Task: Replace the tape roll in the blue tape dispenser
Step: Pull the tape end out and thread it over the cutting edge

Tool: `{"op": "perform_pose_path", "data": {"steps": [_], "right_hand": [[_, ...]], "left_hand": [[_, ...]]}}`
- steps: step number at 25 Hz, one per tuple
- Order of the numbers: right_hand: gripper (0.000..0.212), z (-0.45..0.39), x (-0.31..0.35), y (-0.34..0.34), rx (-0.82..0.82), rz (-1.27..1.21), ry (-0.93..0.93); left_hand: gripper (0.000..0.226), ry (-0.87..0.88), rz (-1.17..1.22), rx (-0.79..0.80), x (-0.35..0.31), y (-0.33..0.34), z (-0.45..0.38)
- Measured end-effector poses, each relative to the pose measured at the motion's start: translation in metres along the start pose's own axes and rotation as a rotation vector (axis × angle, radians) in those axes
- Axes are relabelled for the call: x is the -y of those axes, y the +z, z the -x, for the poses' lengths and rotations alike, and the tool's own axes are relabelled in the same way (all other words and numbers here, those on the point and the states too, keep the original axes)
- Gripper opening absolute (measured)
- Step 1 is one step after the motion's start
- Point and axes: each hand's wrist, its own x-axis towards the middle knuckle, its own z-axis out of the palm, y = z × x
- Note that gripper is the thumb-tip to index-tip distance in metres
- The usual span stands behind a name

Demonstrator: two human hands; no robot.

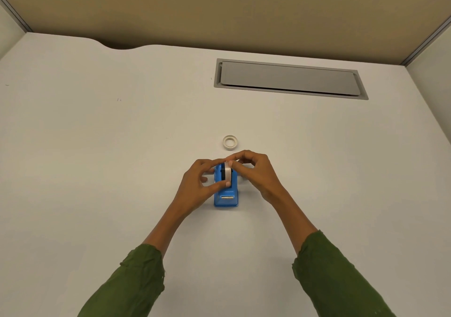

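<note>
A blue dispenser [226, 194] stands on the white surface [97, 145], its cutter end toward the person and its rounded back away from them. A white tape roll [228, 174] sits upright in the dispenser's cradle, on a black hub that shows at the roll's left face.

The left hand [200, 185] comes in from the left side of the dispenser. Its thumb lies along the blue body just below the roll, with the tip touching near the roll's lower edge, and its fingers curl over the far left side of the dispenser. The hand is partly closed around the dispenser's left wall.

The right hand [256, 172] comes in from the right. Its fingers are bent and drawn together over the top of the roll, with fingertips meeting at the roll's upper rim, pinching at it. Whether a loose tape end lies between those fingertips is too small to tell.

A second roll [230, 142], pale and lying flat with its hole up, rests on the surface just beyond the hands, apart from the dispenser. Farther back and to the right, a grey hatch [290, 78] is set into the surface. Both forearms wear green sleeves [341, 280].
</note>
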Motion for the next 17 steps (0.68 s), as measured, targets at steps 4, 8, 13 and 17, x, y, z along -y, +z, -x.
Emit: {"op": "perform_pose_path", "data": {"steps": [4, 8, 13, 17], "right_hand": [[0.015, 0.0015, 0.0001, -0.0059, 0.05, -0.001, 0.032], [0.025, 0.0053, -0.0012, -0.0102, 0.131, 0.054, -0.008], [0.014, 0.0021, 0.0016, -0.0047, 0.045, 0.057, -0.005], [0.01, -0.0004, 0.0031, -0.0055, 0.007, 0.081, -0.014]], "left_hand": [[0.054, -0.001, 0.016, 0.003, -0.0009, -0.0006, 0.0], [0.054, -0.002, 0.027, -0.005, -0.0015, 0.0002, -0.0004], [0.054, 0.019, 0.019, 0.006, -0.0035, -0.0005, 0.0013], [0.052, 0.018, 0.026, 0.014, -0.003, -0.0016, 0.0017]]}}
